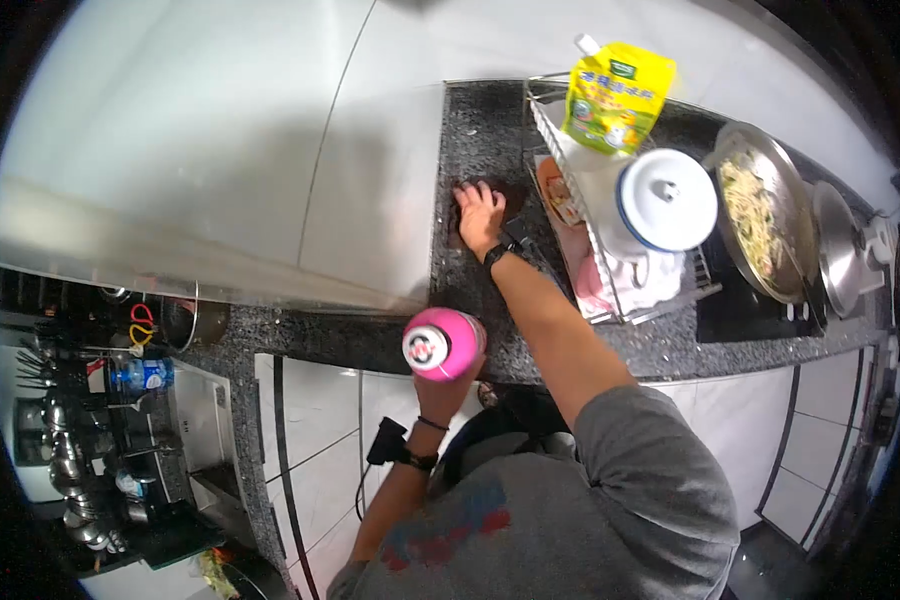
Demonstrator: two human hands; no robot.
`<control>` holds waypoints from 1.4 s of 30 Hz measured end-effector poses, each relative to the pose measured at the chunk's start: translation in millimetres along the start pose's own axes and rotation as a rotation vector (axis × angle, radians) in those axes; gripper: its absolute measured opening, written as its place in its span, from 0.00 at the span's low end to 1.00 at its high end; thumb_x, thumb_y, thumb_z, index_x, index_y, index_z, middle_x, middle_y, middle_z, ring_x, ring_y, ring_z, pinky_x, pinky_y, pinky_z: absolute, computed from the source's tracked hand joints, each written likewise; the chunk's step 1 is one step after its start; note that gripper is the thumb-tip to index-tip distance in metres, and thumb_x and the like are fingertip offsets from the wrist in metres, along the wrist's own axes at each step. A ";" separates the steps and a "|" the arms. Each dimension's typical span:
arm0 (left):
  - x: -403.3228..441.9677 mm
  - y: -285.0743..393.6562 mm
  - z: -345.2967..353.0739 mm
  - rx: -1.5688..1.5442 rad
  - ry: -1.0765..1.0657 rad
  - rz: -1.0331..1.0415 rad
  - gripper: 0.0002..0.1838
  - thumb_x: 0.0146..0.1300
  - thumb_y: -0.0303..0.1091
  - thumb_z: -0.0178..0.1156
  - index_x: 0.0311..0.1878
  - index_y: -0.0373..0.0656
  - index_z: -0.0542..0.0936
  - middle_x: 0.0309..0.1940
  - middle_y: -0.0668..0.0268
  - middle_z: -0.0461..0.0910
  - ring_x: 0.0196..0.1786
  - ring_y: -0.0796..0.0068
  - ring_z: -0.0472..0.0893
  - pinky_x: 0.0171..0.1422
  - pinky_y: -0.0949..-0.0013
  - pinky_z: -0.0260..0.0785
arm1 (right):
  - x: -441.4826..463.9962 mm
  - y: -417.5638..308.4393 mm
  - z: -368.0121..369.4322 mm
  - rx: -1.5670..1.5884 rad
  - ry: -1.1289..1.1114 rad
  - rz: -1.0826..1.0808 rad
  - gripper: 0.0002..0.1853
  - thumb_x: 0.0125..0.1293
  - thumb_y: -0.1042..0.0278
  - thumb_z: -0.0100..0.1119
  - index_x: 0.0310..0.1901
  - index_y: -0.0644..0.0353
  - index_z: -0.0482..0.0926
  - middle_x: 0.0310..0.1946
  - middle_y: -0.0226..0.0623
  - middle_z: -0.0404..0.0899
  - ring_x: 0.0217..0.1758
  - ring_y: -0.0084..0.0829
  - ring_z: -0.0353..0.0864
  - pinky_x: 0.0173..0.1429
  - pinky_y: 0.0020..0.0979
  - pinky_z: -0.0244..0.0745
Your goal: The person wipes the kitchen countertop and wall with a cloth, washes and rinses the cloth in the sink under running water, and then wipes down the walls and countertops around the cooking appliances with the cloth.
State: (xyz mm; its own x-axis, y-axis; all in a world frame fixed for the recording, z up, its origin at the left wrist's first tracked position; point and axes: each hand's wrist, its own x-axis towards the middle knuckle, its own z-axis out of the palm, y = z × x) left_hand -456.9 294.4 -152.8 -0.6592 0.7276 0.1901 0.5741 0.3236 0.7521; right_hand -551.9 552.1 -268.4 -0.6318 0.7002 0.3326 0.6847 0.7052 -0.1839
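Note:
My left hand [453, 388] is closed around a pink bottle [457, 338] with a white top that carries a dark round mark. The bottle is at the counter's front edge, its top facing the camera, and it hides most of my fingers. Farther back, my right hand [481, 214] reaches to the dark speckled countertop [480, 120] beside the wall, fingers spread. It appears to hold nothing. Some dark shape lies by its wrist, too unclear to name. To its right stands a wire rack [595, 240].
On the rack are a yellow spouted pouch [620, 98] and a white lidded enamel pot [667, 200]. Farther right, a pan of noodles [755, 220] sits on a black cooktop [735, 318], beside a metal lid [838, 245]. Hanging utensils [60, 420] and a sink [205, 420] are at left.

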 end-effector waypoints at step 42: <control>-10.8 -27.7 -6.1 0.065 -0.285 -0.111 0.40 0.50 0.45 0.67 0.64 0.44 0.59 0.63 0.59 0.62 0.66 0.60 0.59 0.71 0.58 0.46 | 172.6 33.2 64.0 0.080 0.306 0.132 0.22 0.59 0.57 0.52 0.54 0.54 0.68 0.54 0.41 0.64 0.61 0.46 0.56 0.63 0.52 0.47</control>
State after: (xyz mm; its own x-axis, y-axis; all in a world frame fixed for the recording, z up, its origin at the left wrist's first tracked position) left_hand -468.6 273.9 -171.8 -0.5622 0.8229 -0.0825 0.5423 0.4421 0.7145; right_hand -661.5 703.5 -276.3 -0.3931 0.7286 0.5609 0.7149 0.6258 -0.3120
